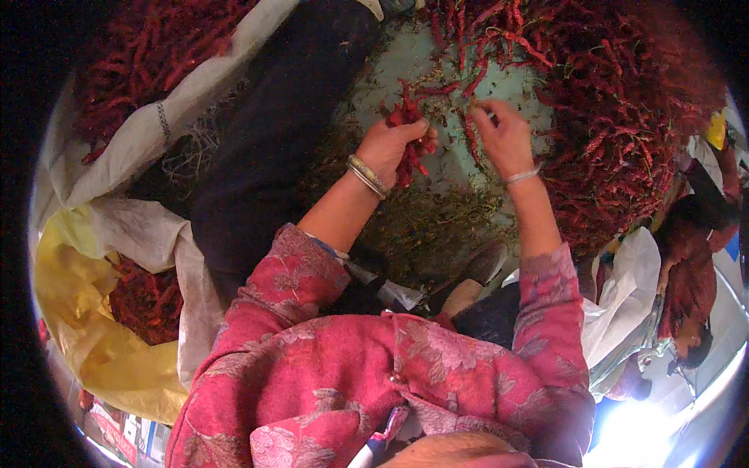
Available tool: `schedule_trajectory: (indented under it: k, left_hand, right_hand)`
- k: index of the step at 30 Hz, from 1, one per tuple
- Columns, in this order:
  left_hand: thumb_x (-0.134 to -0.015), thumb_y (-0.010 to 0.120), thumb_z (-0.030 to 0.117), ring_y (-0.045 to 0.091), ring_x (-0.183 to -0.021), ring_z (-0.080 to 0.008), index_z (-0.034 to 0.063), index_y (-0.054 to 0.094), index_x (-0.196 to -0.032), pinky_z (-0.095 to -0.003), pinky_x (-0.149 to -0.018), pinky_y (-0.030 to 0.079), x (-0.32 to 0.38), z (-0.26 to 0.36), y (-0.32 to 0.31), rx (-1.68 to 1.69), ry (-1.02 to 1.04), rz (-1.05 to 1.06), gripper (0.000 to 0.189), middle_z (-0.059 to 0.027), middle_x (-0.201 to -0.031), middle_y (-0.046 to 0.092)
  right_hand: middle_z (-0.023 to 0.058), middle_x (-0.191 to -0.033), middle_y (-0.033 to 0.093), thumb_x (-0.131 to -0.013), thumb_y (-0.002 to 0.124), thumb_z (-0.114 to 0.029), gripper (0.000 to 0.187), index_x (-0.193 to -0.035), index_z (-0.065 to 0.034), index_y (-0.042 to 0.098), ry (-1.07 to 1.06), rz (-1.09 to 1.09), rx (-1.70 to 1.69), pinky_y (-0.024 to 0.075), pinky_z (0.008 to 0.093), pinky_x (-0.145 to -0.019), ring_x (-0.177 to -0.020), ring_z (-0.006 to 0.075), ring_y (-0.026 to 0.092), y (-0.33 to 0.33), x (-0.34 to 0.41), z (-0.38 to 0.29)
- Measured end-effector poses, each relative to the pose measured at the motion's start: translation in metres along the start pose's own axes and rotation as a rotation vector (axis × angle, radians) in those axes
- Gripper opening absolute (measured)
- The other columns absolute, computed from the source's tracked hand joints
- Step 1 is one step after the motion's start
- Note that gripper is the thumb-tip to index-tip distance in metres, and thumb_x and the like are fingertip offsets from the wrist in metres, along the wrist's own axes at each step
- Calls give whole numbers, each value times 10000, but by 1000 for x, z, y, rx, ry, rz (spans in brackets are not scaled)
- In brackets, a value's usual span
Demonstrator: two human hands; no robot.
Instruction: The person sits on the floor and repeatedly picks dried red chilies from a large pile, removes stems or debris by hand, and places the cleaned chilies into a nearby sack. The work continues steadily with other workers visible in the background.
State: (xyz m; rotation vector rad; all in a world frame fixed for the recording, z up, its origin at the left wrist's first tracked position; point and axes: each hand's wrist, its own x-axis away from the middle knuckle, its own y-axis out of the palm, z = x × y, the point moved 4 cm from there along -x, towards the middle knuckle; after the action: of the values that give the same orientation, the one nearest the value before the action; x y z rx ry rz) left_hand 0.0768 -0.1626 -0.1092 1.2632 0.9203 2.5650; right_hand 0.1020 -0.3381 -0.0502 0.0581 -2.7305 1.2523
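My left hand (398, 146) is closed round a bunch of dried red chili peppers (406, 114), which stick out above and below the fist. To its right, my right hand (504, 131) pinches a single red chili pepper (470, 137) near its top end, and the pod hangs down beside the fingers. A few loose chilies (439, 89) lie on the pale green floor surface just beyond both hands. Bits of stem and seed are scattered there too. A large heap of red chilies (608, 140) rises to the right of my right hand.
White sacks (205, 76) with chilies stand at the upper left. A yellow and white sack (76, 292) at the lower left also holds chilies. Dark stem debris (433, 234) lies below the hands. My outstretched leg (275, 117) lies left of them. A bright light glares at the lower right.
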Motion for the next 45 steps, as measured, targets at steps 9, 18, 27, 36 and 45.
schedule_trajectory:
  k: [9, 18, 27, 36, 45]
  left_hand:
    - [-792, 640, 174, 599, -670, -170, 54, 585, -905, -326, -476, 489, 2, 2, -2, -40, -29, 7, 174, -42, -786, 615]
    - [-801, 633, 183, 584, -631, -153, 63, 598, -872, -295, -494, 484, -6, -2, -5, 87, 12, 7, 144, -36, -744, 607]
    - [-773, 667, 128, 574, -595, -149, 70, 603, -834, -287, -514, 489, -7, -2, -8, 121, 58, 79, 106, -35, -710, 602]
    - [-766, 675, 141, 573, -583, -151, 70, 601, -857, -324, -451, 491, -9, -2, -13, 83, 28, 120, 137, -30, -714, 602]
    - [-755, 684, 155, 584, -629, -153, 79, 608, -887, -319, -443, 489, -4, 6, -1, 48, 142, 21, 170, -23, -761, 620]
  right_hand:
    - [79, -906, 568, -767, 594, -150, 181, -941, -107, 581, -245, 7, 498, 465, 377, -611, -776, 297, 578, 32, -57, 39]
    - [160, -906, 593, -794, 557, -213, 184, -936, -95, 550, -78, -45, 211, 475, 437, -629, -786, 355, 580, 16, -19, 24]
    - [85, -959, 596, -776, 605, -208, 246, -1002, -117, 571, -212, 37, 392, 475, 376, -662, -790, 288, 596, 25, -35, 27]
    - [78, -962, 569, -740, 638, -178, 256, -978, -118, 565, -272, 45, 419, 477, 371, -616, -763, 288, 590, 32, -26, 7]
    - [115, -868, 610, -774, 597, -137, 194, -960, -88, 571, -364, -34, 218, 480, 351, -590, -702, 300, 593, 26, 24, -43]
